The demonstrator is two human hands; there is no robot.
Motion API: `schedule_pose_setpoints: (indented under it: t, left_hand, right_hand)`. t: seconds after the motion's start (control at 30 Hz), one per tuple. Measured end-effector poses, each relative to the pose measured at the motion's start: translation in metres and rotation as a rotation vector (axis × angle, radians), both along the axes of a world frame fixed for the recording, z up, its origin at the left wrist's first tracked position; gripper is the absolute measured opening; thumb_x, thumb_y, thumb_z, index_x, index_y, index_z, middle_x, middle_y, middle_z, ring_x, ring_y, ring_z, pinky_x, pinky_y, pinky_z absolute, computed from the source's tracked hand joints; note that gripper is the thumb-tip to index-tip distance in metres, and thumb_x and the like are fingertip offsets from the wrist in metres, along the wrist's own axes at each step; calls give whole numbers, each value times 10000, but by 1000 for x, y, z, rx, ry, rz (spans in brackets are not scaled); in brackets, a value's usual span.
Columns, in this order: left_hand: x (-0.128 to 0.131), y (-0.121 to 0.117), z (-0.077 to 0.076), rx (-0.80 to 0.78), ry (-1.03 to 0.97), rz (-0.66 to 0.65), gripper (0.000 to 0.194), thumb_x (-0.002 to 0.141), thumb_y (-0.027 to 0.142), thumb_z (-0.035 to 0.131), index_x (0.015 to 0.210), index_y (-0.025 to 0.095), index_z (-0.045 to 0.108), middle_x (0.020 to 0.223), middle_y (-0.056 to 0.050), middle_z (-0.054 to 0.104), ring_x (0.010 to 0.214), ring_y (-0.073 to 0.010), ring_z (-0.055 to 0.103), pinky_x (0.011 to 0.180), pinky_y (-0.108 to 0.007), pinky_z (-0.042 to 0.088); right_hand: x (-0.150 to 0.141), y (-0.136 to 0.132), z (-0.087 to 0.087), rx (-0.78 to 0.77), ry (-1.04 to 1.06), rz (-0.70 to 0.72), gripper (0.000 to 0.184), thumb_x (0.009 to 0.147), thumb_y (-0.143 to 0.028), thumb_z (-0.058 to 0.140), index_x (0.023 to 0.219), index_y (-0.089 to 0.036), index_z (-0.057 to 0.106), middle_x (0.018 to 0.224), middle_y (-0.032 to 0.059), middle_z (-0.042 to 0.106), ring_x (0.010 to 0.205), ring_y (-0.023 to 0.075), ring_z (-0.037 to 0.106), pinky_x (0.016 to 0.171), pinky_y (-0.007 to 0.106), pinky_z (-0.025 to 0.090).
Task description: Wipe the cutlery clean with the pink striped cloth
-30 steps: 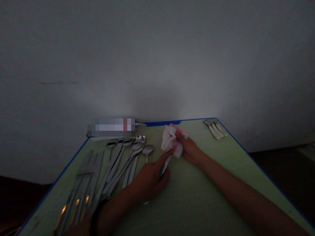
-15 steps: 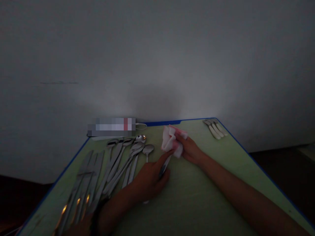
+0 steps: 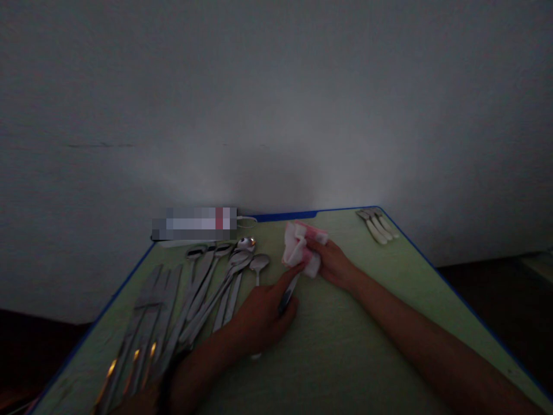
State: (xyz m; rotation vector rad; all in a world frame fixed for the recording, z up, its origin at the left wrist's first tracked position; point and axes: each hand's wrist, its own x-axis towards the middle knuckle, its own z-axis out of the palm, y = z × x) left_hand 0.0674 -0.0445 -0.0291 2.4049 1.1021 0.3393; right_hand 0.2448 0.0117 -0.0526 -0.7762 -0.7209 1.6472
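Observation:
My left hand (image 3: 266, 314) is closed round the handle of a piece of metal cutlery (image 3: 288, 295), its forefinger stretched along towards the cloth. The far end of that piece is hidden in the folds, so its kind does not show. A crumpled pink and white cloth (image 3: 298, 245) is wrapped about that end, pinched by my right hand (image 3: 334, 262). Just left of my left hand lies a spoon (image 3: 260, 263), partly covered by the hand. Several more spoons (image 3: 222, 250) lie in a loose heap beyond my left forearm.
Several long table knives (image 3: 149, 294) lie at the left of the green table (image 3: 367, 323), which has a blue edge. Small cutlery with pale handles (image 3: 378, 230) rests at the far right corner. A blurred-out box (image 3: 194, 223) with a cord stands against the wall (image 3: 276, 104).
Almost nothing differs. The cloth in my right hand has shifted very slightly, its upper pink fold now lying a little flatter. My left hand keeps its hold.

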Motion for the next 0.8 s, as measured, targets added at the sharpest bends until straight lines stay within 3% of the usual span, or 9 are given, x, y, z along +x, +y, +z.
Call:
schedule_pose_setpoints:
  t: [0.6, 0.8]
  left_hand:
    - [-1, 0, -1, -7, -23, -16, 550, 875, 265, 361, 1397, 200, 201, 680, 5, 597, 537, -120, 507, 535, -225, 353]
    - [1, 2, -2, -25, -44, 15, 585, 879, 278, 369, 1411, 208, 137, 666, 14, 592, 529, -122, 517, 515, -219, 353]
  right_hand:
    - [-1, -2, 4, -8, -24, -24, 278, 652, -271, 715, 897, -159, 644, 764, 16, 692, 663, 128, 622, 649, 238, 502]
    - [-3, 3, -1, -1, 78, -82, 345, 741, -407, 629, 1019, -205, 599, 863, 22, 698, 766, 155, 646, 731, 280, 521]
